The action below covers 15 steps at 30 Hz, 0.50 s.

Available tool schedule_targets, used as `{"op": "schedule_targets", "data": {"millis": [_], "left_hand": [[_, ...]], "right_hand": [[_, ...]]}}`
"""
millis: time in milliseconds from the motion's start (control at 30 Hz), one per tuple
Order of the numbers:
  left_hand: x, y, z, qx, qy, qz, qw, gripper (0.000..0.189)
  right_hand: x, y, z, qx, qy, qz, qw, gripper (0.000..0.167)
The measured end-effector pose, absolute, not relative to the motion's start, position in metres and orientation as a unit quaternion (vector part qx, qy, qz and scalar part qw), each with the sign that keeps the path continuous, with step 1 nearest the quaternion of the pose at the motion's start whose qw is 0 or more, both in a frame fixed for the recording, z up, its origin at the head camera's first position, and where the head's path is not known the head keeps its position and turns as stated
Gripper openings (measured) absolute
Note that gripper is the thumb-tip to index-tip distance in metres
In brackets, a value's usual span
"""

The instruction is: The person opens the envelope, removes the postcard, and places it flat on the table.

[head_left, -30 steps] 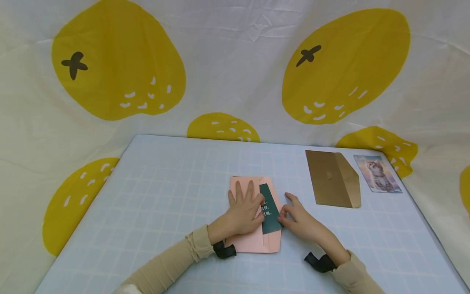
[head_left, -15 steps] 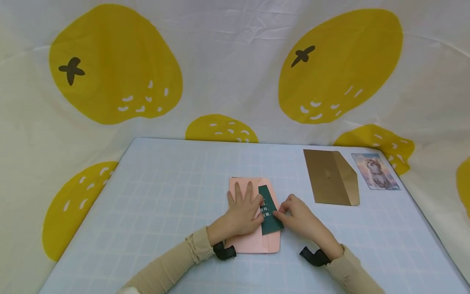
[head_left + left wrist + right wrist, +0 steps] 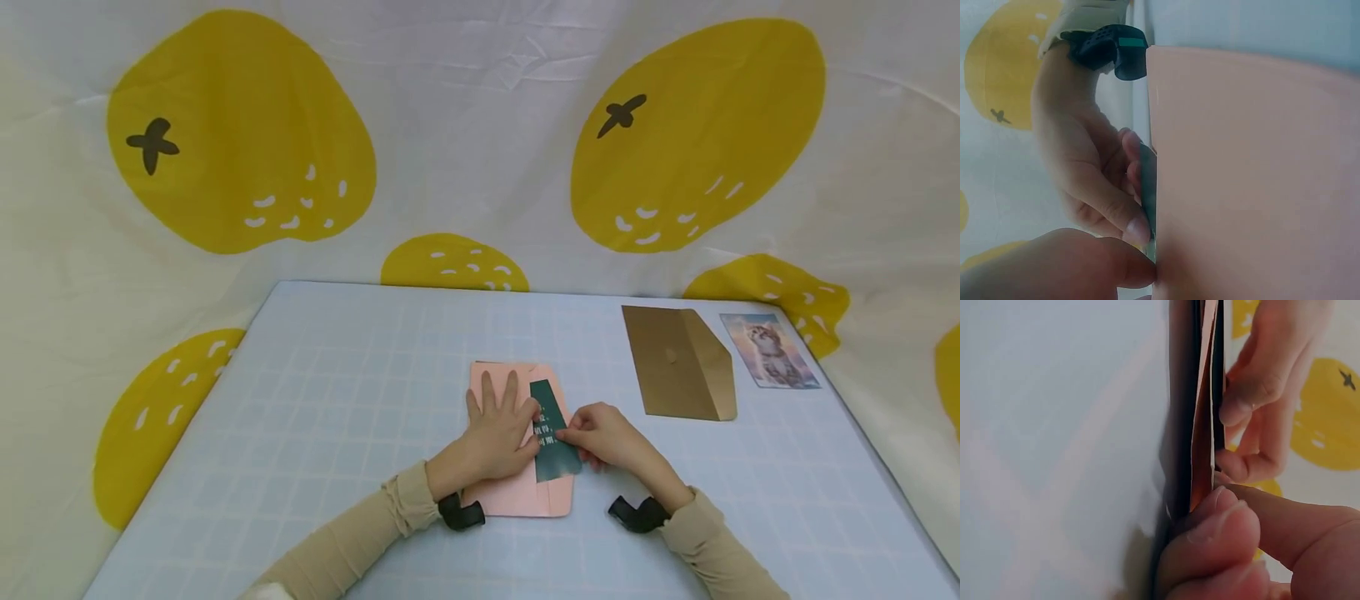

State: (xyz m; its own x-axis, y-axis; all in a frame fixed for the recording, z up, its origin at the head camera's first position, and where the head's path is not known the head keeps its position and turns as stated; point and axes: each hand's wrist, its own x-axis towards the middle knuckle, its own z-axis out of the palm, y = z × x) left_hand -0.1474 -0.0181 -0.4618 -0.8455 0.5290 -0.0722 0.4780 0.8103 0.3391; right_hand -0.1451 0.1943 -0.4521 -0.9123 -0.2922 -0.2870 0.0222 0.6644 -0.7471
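Observation:
A pink envelope (image 3: 504, 498) lies on the table with a dark green card (image 3: 555, 460) bearing white characters partly under its front panel. My left hand (image 3: 491, 437) presses on the envelope, several fingers spread straight, forefinger and thumb at the panel's edge over the card. At the card's right edge, my right hand (image 3: 611, 433) pinches it, thumb on top and fingers beneath. The left wrist view shows the green card (image 3: 1149, 181) between the right fingers, beside the envelope (image 3: 1254, 162). From the right wrist, the envelope's pink layers (image 3: 1200, 456) stand slightly apart. The card's left part is hidden.
A brown envelope (image 3: 660, 367) with its flap unfolded lies at the back right. Beside it is a kitten picture card (image 3: 772, 354), near the right edge of the light blue table (image 3: 337, 367). Behind hangs a white cloth (image 3: 480, 133) with yellow fruit prints.
My right hand has closed from loosely spread fingers into a pinch on the green card's right edge. The card has turned and shifted slightly. My left hand stays in place.

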Motion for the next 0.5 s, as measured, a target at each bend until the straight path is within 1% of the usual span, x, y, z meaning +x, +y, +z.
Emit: {"op": "schedule_targets", "data": {"millis": [500], "left_hand": [[-0.147, -0.020, -0.464, 0.262, 0.947, 0.161, 0.093, 0.021]], "right_hand": [[-0.143, 0.212, -0.454, -0.074, 0.860, -0.446, 0.238, 0.027]]}}
